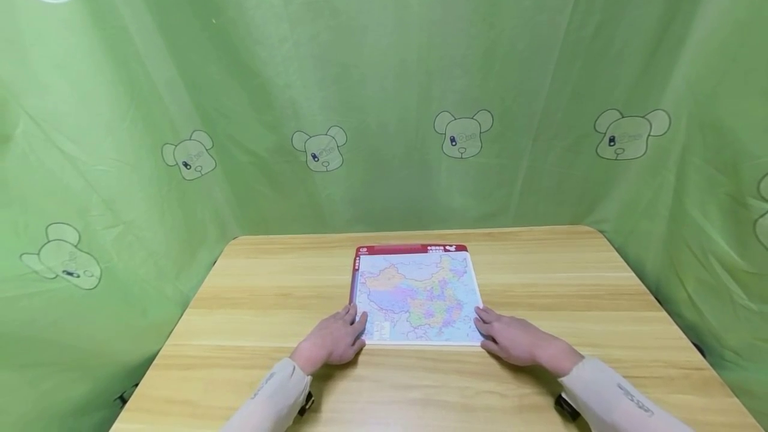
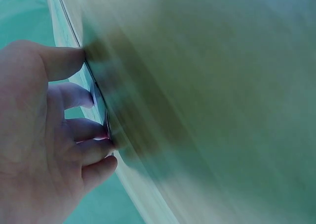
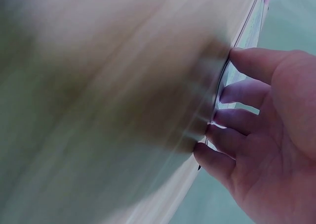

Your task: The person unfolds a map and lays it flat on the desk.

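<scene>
A flat map board (image 1: 414, 299) lies on the wooden table, printed with a map of China in pastel colours. Red borders run along its far and left edges. At its near left corner rests my left hand (image 1: 336, 337), the index finger lying over the surface and the other fingertips along the side. My right hand (image 1: 517, 339) touches the near right corner, fingertips at the edge. Both wrist views show the board nearly edge-on, as a thin strip; the left thumb (image 2: 66, 63) and right thumb (image 3: 254, 63) press against its rim.
The light wooden table (image 1: 252, 305) extends on both sides of the board and in front of it. A green curtain (image 1: 384, 185) with bear-head prints hangs behind the table and along its sides. Black wrist devices (image 1: 567, 407) show under both sleeves.
</scene>
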{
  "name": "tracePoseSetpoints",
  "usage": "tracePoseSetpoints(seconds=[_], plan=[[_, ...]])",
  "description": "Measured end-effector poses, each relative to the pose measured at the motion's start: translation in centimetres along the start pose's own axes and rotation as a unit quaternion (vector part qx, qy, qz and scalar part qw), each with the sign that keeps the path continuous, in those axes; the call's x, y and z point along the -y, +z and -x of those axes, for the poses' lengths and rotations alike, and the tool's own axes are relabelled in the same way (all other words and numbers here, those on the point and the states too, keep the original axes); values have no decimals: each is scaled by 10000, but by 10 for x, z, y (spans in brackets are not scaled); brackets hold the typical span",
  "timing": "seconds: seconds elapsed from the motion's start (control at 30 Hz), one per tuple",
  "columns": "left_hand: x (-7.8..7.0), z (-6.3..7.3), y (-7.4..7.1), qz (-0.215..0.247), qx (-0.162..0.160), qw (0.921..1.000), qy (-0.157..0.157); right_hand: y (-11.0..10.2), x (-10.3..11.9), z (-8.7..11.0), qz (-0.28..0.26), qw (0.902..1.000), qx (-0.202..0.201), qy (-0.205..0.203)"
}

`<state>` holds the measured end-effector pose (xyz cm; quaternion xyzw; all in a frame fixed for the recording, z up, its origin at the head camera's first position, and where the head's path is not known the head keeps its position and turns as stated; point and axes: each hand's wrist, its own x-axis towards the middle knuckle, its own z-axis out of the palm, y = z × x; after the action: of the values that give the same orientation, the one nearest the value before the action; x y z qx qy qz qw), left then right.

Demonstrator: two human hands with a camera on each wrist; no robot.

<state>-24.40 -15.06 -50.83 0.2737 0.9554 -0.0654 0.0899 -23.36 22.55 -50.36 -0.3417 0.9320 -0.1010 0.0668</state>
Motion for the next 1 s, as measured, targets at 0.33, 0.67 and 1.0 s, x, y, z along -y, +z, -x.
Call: tracePoseSetpoints(seconds=[0.33,0.67,1.0], plan=[[-6,-2,0,-150,15,9998,148,-4,-3,6,-12,9999,-22,123],[-15,-2,-4,-276,8,9993,271,-5,-6,13,-65,9995,-47,304],[-18,-1,-5,-321,-12,9990,325,-5,-6,17,-192,9991,2,383]])
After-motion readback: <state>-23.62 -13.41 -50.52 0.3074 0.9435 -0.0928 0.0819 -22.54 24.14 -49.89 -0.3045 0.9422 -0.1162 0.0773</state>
